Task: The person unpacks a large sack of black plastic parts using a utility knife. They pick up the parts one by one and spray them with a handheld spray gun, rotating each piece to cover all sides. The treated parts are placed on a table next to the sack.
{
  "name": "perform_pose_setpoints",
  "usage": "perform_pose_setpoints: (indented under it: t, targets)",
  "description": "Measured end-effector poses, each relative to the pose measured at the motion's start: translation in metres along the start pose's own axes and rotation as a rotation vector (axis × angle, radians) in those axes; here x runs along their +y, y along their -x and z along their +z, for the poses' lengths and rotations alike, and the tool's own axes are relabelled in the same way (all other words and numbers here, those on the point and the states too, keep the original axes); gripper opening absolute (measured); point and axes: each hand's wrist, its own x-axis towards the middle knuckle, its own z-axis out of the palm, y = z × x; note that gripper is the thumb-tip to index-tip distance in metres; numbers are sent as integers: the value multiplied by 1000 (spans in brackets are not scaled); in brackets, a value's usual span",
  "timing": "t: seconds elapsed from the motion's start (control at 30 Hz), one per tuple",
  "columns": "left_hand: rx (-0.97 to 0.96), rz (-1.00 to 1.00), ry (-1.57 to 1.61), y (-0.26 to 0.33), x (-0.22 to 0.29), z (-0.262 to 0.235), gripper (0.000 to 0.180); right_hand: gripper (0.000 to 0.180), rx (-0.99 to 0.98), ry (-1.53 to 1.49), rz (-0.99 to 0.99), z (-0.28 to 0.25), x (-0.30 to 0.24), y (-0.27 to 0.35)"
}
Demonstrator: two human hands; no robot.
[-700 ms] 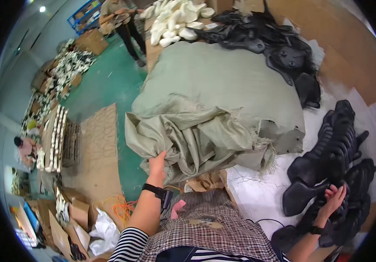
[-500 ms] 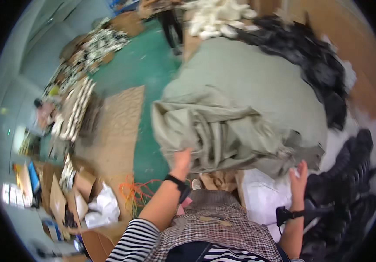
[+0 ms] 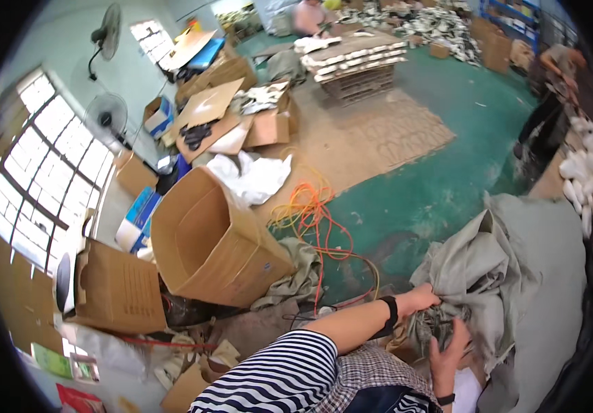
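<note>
A loose grey-green cloth (image 3: 479,265) lies bunched in folds on the near side of a large surface covered in the same colour (image 3: 551,275). My left hand (image 3: 421,299) is closed on the cloth's near left edge, with a dark band around the wrist. Closer to me, my right hand (image 3: 451,350) has its thumb and fingers apart, just beside the hanging folds. Between the two hands, a darker crumpled part of the cloth (image 3: 441,323) hangs down.
An open cardboard box (image 3: 200,241) stands at the left, with crumpled fabric beside it. Orange and yellow hoses (image 3: 310,206) coil on the green floor. Farther off are a stacked pallet (image 3: 355,62) and a person (image 3: 558,76) at the right. White pieces (image 3: 585,168) lie at the far right.
The view has swung left, so the cloth and hands now appear at the lower right. My left hand has closed on the cloth edge, and my hands are nearer each other.
</note>
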Motion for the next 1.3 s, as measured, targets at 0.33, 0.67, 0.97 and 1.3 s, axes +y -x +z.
perform_pose_setpoints:
  t: [0.33,0.67,0.97,1.3]
  targets:
    - [-207,257,139,62,-42,-114,55,51,-294,-1466,733,153,84,-82]
    - [-55,283,901,137,-77,-210,82,37,-330,-486,199,178,-84,-154]
    - [325,599,1678,212,-36,-320,39,72,-524,-777,-84,204,-287,-195]
    - [1104,824,1177,251,-204,-377,42,42,-1759,-23,341,377,-2,-121]
